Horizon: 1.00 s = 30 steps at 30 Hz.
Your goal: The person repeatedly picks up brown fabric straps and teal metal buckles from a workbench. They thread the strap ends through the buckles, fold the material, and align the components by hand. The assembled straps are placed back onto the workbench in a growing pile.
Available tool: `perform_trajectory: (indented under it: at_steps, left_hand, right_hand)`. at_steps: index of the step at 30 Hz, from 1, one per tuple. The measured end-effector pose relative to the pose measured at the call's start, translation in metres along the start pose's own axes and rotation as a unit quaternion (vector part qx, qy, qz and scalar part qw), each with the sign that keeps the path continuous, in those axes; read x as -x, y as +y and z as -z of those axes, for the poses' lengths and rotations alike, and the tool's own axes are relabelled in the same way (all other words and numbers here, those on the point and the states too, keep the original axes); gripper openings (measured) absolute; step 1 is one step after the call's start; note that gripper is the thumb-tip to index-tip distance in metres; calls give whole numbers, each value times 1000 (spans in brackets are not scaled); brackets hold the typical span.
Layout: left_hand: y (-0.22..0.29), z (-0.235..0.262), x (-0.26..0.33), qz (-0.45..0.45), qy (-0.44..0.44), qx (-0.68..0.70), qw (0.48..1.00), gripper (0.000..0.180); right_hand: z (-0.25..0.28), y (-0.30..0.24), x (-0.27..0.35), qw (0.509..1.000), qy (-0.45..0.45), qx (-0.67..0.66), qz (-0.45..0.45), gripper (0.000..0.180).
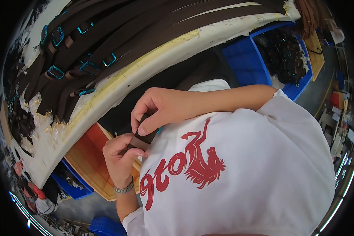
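Close to my white shirt, both hands hold a dark brown belt point(146, 136) between them. My left hand point(120, 151), with a metal watch on its wrist, pinches the belt's lighter brown underside or loop. Just above it, my right hand point(163, 108) has its thumb and fingers closed on the folded dark end. A sliver of a teal-looking buckle point(159, 130) shows beside my right thumb. Much of the belt is hidden by my fingers and palms.
Many dark belts with teal-looking buckles point(56, 72) lie across the pale padded table point(153, 51) ahead. A blue crate point(247, 59) of dark strap pieces stands at the right. Below the table are an orange bin point(88, 157) and another blue crate point(72, 183).
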<state>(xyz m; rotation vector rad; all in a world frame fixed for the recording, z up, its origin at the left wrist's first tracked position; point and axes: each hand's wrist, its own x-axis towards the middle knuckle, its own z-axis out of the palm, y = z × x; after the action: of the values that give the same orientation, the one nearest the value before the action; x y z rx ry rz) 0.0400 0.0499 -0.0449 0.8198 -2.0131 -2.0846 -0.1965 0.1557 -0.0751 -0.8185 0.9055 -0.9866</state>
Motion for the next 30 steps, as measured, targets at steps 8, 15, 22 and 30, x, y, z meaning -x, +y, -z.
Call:
perform_trajectory:
  at_steps: [8, 15, 22, 30]
  left_hand:
    - [-4, 18, -4, -43, -34, -40, 998, 24]
    - [44, 28, -9, -39, -91, -81, 992, 65]
    - [93, -19, -15, -221, -114, -477, 843, 76]
    - [85, -20, -23, -269, -148, -484, 820, 50]
  right_hand:
    - [13, -25, 9, 992, -83, 93, 12, 44]
    - [9, -56, 12, 979, -151, 86, -109, 34]
    - [-14, -53, 38, 992, -26, 48, -116, 31]
    - [-13, -34, 55, 998, -40, 55, -14, 33]
